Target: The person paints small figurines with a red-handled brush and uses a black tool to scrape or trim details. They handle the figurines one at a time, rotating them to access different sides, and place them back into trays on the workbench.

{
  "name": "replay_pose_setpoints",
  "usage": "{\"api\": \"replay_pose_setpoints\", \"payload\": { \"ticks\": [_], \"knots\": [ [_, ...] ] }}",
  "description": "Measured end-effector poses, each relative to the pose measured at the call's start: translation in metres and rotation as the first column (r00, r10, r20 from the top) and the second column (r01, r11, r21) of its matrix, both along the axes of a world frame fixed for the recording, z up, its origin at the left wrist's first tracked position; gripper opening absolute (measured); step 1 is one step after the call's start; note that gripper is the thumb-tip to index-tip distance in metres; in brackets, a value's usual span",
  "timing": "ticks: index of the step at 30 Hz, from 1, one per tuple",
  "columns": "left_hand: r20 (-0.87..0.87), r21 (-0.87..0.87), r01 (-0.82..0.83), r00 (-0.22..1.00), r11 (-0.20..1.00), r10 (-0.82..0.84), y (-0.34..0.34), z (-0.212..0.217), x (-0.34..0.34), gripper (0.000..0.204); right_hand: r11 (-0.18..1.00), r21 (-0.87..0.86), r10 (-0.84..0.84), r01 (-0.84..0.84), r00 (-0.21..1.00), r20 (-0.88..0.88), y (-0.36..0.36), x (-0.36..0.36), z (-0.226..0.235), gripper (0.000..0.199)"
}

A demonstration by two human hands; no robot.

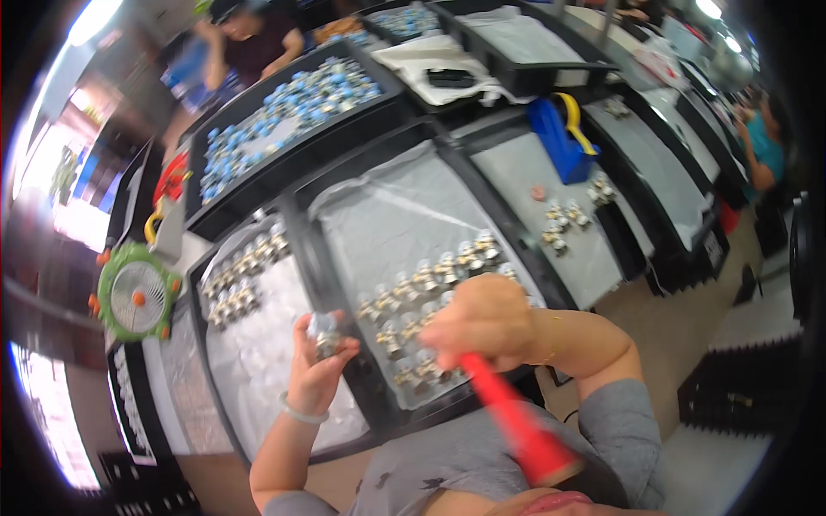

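Observation:
In my left hand (315,374) is a small metal fitting with a pale bluish cap (323,334), gripped between thumb and fingers above the divider of two trays. My right hand (490,322) is closed around a long red tapered tool (512,417), its wide end toward my body. Motion blurs both the tool and that hand, and its working end is hidden behind the fingers. Rows of similar metal fittings (423,277) stand in the middle tray (379,206), partly covered by my right hand. More fittings (249,258) stand in the left tray (258,361).
A black tray (211,215) full of blue-capped fittings (292,107) lies at the far left. At the right, a tray holds loose fittings (559,225) and a blue holder with a yellow handle (557,138). A green fan (136,297) stands left; people (249,39) work beyond.

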State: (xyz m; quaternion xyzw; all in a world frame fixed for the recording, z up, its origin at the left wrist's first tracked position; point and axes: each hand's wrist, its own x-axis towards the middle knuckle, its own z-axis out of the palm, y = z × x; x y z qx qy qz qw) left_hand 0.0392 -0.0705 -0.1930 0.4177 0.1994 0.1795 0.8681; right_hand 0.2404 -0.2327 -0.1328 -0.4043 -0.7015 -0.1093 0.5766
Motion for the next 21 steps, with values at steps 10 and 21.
{"api": "replay_pose_setpoints", "payload": {
  "ticks": [10,21],
  "knots": [
    [0.039,0.142,0.091,0.994,0.986,-0.098,0.01,-0.004,0.002,0.066,0.961,-0.247,-0.216,0.123,0.892,-0.397,0.005,0.002,-0.009,0.022],
    [-0.125,0.124,0.115,0.987,0.986,-0.099,0.006,-0.006,0.004,0.064,0.993,-0.093,-0.066,0.071,0.996,0.061,-0.002,-0.009,0.007,0.037]
  ]
}}
